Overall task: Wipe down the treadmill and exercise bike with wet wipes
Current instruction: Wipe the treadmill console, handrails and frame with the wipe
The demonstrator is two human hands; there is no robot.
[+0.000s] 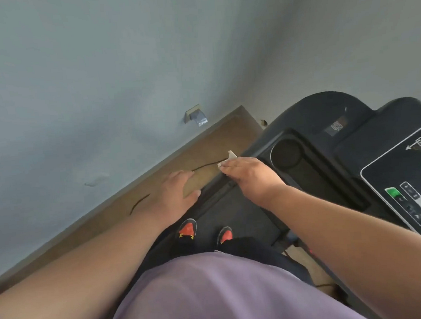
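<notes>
Seen from above, both bare arms reach forward and down. The right hand [248, 175] lies palm down with fingers flat, pressing a white wet wipe [227, 159] against the treadmill [328, 156] beside its round cup holder [285, 152]; the wipe pokes out past the fingertips. The left hand [175, 190] hovers alongside, fingers straight and spread, holding nothing, above the brown floor [203, 145].
</notes>
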